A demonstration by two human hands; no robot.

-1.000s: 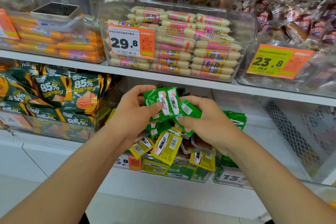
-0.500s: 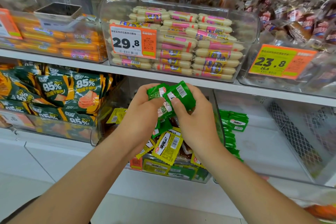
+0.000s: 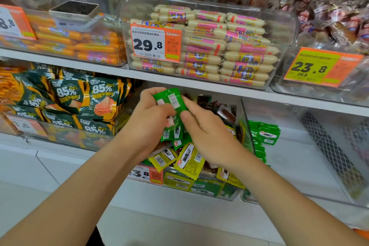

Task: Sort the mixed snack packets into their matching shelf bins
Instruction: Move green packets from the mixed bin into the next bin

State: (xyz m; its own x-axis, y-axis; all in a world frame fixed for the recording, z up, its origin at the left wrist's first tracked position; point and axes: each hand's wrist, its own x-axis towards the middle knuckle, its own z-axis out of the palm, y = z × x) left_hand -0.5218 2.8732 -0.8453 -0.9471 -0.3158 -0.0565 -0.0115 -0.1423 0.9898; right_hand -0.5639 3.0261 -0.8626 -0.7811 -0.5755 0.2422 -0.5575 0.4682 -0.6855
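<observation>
Over a clear mixed bin (image 3: 203, 190) on the lower shelf, my left hand (image 3: 151, 118) grips a bunch of small green snack packets (image 3: 169, 99). My right hand (image 3: 207, 134) pinches the same bunch from the right, thumb on its front. Several more green packets (image 3: 172, 133) hang below the bunch between both hands. Yellow packets (image 3: 188, 161), green ones and dark brown ones lie loose in the mixed bin. In the clear bin to the right, green packets (image 3: 266, 136) stand in a row along its left wall.
A bin of dark green "85%" pouches (image 3: 83, 104) stands to the left. The shelf above (image 3: 179, 83) carries bins of orange sausages (image 3: 79, 46), white and pink sausages (image 3: 229, 46) and brown wrapped snacks (image 3: 339, 26). The right bin's floor (image 3: 299, 166) is mostly bare.
Both hands have come together and risen with the green packets toward the upper shelf's edge. The right hand brought its packet onto the left hand's bunch.
</observation>
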